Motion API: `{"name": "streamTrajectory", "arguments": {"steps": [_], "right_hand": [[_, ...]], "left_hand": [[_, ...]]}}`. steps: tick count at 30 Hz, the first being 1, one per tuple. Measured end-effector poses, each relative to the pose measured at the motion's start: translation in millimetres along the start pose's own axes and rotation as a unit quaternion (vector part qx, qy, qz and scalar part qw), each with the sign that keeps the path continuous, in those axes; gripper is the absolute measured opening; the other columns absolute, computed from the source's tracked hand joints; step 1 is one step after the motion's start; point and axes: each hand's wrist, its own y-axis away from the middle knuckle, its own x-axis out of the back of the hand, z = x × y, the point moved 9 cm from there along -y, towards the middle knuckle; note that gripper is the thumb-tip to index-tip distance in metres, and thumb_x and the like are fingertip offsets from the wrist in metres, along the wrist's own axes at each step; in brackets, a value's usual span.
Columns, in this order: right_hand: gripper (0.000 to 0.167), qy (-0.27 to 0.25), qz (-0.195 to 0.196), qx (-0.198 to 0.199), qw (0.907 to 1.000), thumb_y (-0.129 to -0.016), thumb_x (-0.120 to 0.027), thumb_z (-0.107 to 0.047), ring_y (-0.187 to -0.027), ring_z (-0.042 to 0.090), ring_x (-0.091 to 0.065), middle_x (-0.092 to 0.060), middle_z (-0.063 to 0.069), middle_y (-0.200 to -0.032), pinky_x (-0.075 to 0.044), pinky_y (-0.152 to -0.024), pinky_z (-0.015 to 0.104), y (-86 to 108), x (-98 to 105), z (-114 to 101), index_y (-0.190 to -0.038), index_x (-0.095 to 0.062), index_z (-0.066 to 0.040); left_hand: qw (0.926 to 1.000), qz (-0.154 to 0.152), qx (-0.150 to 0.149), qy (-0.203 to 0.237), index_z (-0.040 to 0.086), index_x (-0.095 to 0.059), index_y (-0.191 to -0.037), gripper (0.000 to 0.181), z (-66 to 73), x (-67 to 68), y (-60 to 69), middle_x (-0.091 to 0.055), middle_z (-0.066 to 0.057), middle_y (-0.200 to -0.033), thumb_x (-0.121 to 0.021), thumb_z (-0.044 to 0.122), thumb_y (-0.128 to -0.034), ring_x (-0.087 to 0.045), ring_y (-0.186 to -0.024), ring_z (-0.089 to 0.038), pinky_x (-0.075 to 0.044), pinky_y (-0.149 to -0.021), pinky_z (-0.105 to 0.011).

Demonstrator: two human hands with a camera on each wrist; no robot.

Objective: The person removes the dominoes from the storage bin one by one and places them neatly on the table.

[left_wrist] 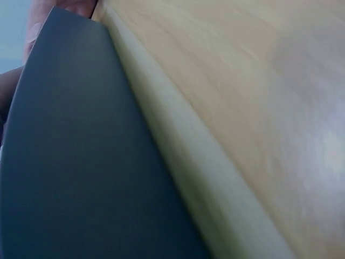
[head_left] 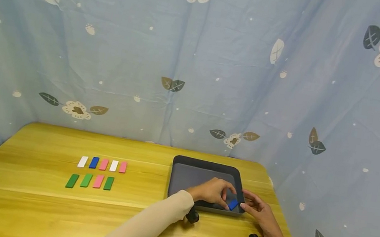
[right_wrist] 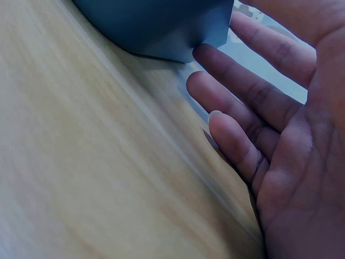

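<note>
A blue rectangular tile (head_left: 233, 204) lies tilted in the near right corner of a dark grey tray (head_left: 204, 164). My left hand (head_left: 213, 190) reaches into the tray from the left. Its thumb tip is right beside the tile, and its other fingertips are spread a little farther back. Outside the tray's right wall is my right hand (head_left: 265, 218), thumb and fingers apart near the rim. In the right wrist view, the loosely extended fingers of that hand (right_wrist: 259, 108) reach the tray's outer corner (right_wrist: 178, 32). The left wrist view mostly shows the tray's outer wall (left_wrist: 81, 140).
Left on the wooden table (head_left: 25, 208) lie two rows of tiles: white (head_left: 82, 161), blue (head_left: 94, 162), pink (head_left: 98, 181), light green (head_left: 86, 180) and dark green (head_left: 72, 181) among them. A patterned blue curtain (head_left: 127, 61) hangs behind and at the sides.
</note>
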Motion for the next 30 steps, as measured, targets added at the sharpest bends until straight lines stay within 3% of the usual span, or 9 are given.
{"name": "streamTrajectory", "arguments": {"steps": [8,13,19,30], "right_hand": [[0.058,-0.002,-0.011,0.003,0.9999,-0.099,-0.071,-0.033,-0.119,0.030,-0.057,-0.049,0.009,-0.151,-0.049,-0.097,0.040,0.9,-5,4,-0.152,-0.051,-0.026],[0.056,0.000,-0.005,0.014,0.9999,-0.099,-0.071,-0.033,-0.118,0.030,-0.057,-0.050,0.008,-0.149,-0.049,-0.096,0.036,1.2,0,-1,-0.152,-0.051,-0.026],[0.058,-0.004,-0.005,0.012,0.9999,-0.098,-0.073,-0.033,-0.118,0.031,-0.057,-0.052,0.008,-0.148,-0.049,-0.096,0.035,1.6,1,-2,-0.151,-0.052,-0.026],[0.056,-0.002,-0.003,0.010,0.9999,-0.099,-0.071,-0.031,-0.118,0.031,-0.057,-0.051,0.008,-0.149,-0.049,-0.096,0.036,0.6,2,-1,-0.152,-0.052,-0.027]], "left_hand": [[0.9988,-0.016,0.026,-0.038,0.015,-0.067,-0.135,0.053,-7.0,-14.8,-1.8,-0.060,0.011,-0.076,-0.087,0.017,-0.0857,-0.057,-0.065,-0.002,-0.049,-0.067,-0.017],[0.9961,-0.034,0.043,-0.070,0.019,-0.065,-0.140,0.057,-4.6,-17.0,-6.8,-0.062,0.012,-0.077,-0.086,0.019,-0.0872,-0.058,-0.067,-0.001,-0.049,-0.062,-0.019],[0.9937,-0.055,0.060,-0.076,0.020,-0.066,-0.139,0.052,-2.8,-17.8,-7.3,-0.062,0.011,-0.076,-0.083,0.020,-0.0897,-0.059,-0.067,-0.002,-0.048,-0.060,-0.021],[0.9951,-0.042,0.052,-0.073,0.019,-0.071,-0.130,0.041,-5.9,-17.6,-8.6,-0.061,0.011,-0.075,-0.082,0.021,-0.0905,-0.058,-0.065,-0.002,-0.047,-0.059,-0.021]]}}
